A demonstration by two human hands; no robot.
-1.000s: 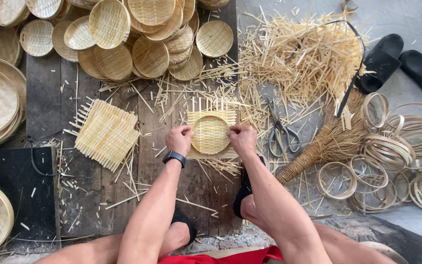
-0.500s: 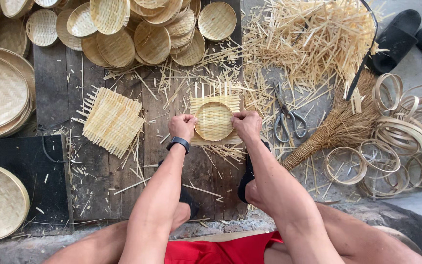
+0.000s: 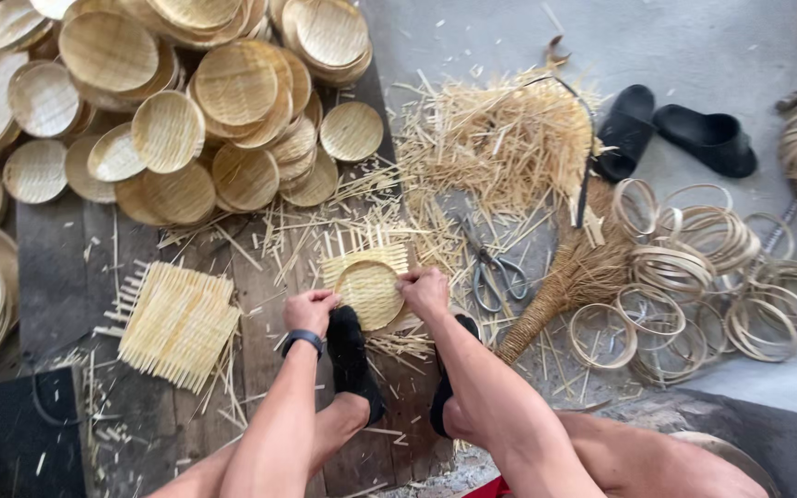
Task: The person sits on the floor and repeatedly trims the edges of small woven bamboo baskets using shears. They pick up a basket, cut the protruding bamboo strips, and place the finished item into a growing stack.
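**Down on the boards: both hands on one woven mat**

Here I see my left hand [image 3: 309, 311] and right hand [image 3: 425, 291] closed on opposite edges of a square woven mat [image 3: 368, 281] with a ring [image 3: 370, 293] pressed into it. It lies on the wooden boards [image 3: 260, 304], scissors [image 3: 493, 277] just beside.
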